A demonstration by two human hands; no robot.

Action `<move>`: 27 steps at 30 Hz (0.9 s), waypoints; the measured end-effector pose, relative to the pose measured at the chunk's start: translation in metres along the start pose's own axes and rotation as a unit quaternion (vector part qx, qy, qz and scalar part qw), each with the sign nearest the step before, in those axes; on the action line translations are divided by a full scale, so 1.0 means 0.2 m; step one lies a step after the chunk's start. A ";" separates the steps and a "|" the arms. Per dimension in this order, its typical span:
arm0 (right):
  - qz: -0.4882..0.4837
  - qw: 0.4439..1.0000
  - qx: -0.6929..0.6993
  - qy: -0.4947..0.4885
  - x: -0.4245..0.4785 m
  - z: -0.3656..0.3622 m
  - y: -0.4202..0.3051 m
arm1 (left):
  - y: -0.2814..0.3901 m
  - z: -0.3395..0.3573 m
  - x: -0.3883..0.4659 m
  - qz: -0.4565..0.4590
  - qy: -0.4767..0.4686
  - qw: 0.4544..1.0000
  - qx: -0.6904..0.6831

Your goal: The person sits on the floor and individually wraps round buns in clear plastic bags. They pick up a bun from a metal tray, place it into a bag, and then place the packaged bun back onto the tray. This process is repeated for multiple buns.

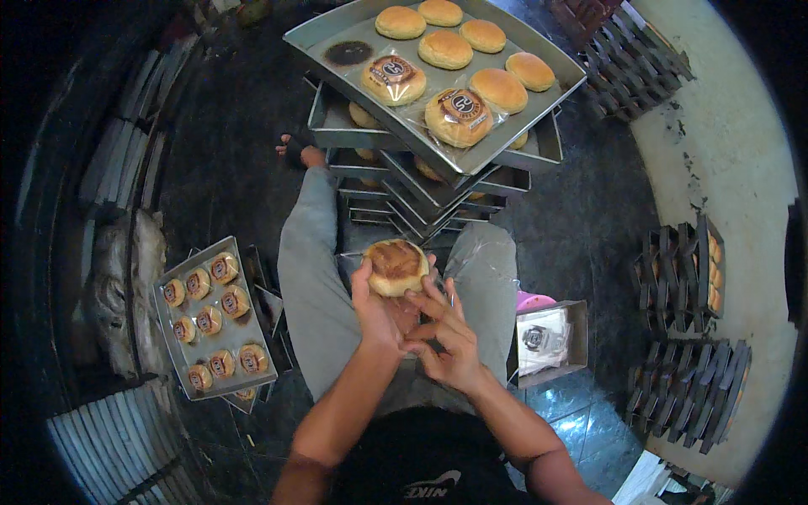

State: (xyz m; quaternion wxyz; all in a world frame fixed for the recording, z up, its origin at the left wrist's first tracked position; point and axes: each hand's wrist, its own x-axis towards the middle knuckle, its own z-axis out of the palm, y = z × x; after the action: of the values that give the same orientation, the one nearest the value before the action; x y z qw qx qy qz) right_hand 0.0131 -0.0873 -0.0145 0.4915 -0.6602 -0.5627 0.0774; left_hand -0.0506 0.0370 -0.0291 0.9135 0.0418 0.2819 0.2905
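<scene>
Above my lap, my left hand (377, 315) grips a round bun (396, 267) between thumb and fingers, its browned face towards me. My right hand (451, 347) is at the bun's lower right side, fingertips against it and fingers bent. Whether it grips anything is unclear, and so is whether clear film covers this bun. Beyond my knees, the top metal tray (353, 82) of a tall crosswise stack carries several bare golden buns (445, 49). Two wrapped buns, one wrapped bun (394, 79) and another wrapped bun (459, 117), lie on its near side.
On my left, a tray (237, 383) of wrapped buns tops a lower stack. A box (577, 344) of printed wrappers stands by my right thigh, with a pink object (533, 300) behind it. Stacked trays (678, 278) line the right wall; more trays (113, 435) stand at lower left.
</scene>
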 end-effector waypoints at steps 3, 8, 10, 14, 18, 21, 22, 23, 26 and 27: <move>0.137 0.982 0.016 -0.131 -0.03 -0.08 -0.16 | 0.00 -0.04 0.04 -0.067 0.012 0.997 -0.048; 0.093 0.865 0.372 -0.325 -0.03 -0.47 0.06 | -0.03 0.05 -0.02 -0.133 -0.054 0.989 -0.031; 0.105 0.983 0.106 -0.102 -0.07 -0.49 0.06 | -0.10 0.10 -0.09 -0.176 -0.095 0.980 -0.015; 0.068 0.985 -0.074 0.143 -0.23 -0.46 0.09 | -0.24 -0.07 -0.13 -0.346 -0.111 0.932 -0.014; 0.247 0.928 0.106 0.256 -0.41 -0.42 0.25 | -0.33 -0.21 0.04 0.114 -0.116 0.735 0.658; 0.334 0.876 0.130 0.323 -0.30 -0.45 0.18 | -0.36 -0.01 0.05 0.266 -0.218 0.685 0.643; 0.317 0.893 0.095 0.305 -0.29 -0.46 0.19 | -0.40 0.04 0.05 0.272 -0.217 0.702 0.622; 0.299 0.908 0.059 0.286 -0.29 -0.49 0.21 | -0.44 0.07 0.05 0.277 -0.216 0.718 0.600; 0.279 0.922 0.002 0.269 -0.30 -0.52 0.20 | -0.50 0.05 0.08 0.346 -0.252 0.682 0.593; 0.276 0.922 -0.009 0.271 -0.31 -0.53 0.20 | -0.49 0.00 0.10 0.282 -0.201 0.745 0.570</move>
State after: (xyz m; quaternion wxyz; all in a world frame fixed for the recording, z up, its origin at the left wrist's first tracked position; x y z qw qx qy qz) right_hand 0.0871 -0.1931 -0.0174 0.5784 -0.7894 -0.2043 0.0235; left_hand 0.0131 -0.0326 -0.0622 0.6317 0.6895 0.1806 0.3049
